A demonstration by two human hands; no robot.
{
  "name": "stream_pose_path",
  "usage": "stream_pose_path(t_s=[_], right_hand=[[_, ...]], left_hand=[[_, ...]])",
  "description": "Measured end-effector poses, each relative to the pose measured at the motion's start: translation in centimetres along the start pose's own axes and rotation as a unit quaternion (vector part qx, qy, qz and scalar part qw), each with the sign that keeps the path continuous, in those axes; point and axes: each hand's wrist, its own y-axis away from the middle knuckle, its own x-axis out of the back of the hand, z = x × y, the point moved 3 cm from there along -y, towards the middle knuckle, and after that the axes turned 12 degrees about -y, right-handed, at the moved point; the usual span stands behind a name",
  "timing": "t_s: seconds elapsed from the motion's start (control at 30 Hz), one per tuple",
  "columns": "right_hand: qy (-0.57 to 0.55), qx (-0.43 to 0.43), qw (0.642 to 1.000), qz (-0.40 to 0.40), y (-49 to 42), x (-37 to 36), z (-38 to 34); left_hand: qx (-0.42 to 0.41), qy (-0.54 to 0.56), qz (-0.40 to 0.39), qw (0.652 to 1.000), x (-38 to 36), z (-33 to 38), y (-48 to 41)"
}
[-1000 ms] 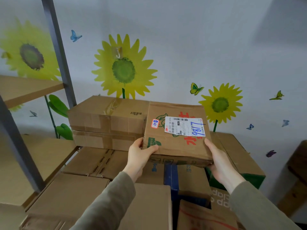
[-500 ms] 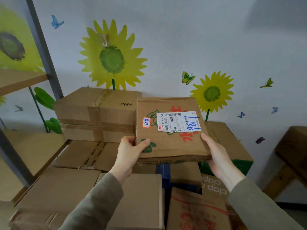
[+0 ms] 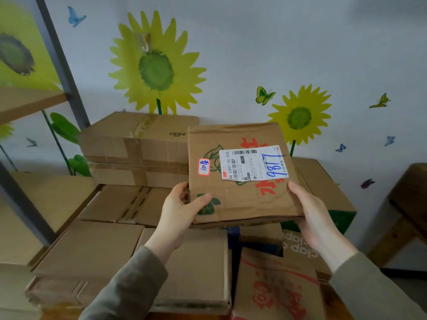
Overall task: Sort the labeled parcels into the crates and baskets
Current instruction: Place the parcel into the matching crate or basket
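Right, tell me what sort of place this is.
Probably a small parcel sorting or storage room. Taped cardboard boxes are stacked against the wall, the held parcel carries a barcoded shipping label with 9817 handwritten on it, and a metal shelving rack stands at the left.

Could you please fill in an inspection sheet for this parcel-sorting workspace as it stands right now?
Surface: stacked cardboard boxes; what lies beneath them is hidden.
Job's things: parcel, held over the pile, with white label marked 9817 and small red-edged sticker; no crates or baskets in view.
Clutter: red-printed box at front right, green-sided box behind the parcel.
Hands: left hand grips the parcel's left edge, thumb on top; right hand holds its right edge.
Cables: nothing seen.
Surroundings: wall with sunflower decals, metal shelf post left, wooden furniture right.
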Motion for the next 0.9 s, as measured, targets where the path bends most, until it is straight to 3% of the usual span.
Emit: stream_pose_path(t_s=[0.4, 0.8, 0.9], right_hand=[[0.004, 0.009, 1.000, -0.014, -0.3, 0.7, 0.1], [0.029, -0.007, 1.000, -0.002, 0.2, 0.7, 0.7], [0.039, 0.001, 0.999, 0.009, 1.2, 0.7, 0.8]], left_hand=[[-0.021, -0.015, 0.001, 1.000, -0.2, 0.3, 0.6], [0.021, -0.062, 0.007, 0.998, -0.5, -0.6, 0.0], [0.021, -0.062, -0.022, 0.998, -0.5, -0.9, -0.4]])
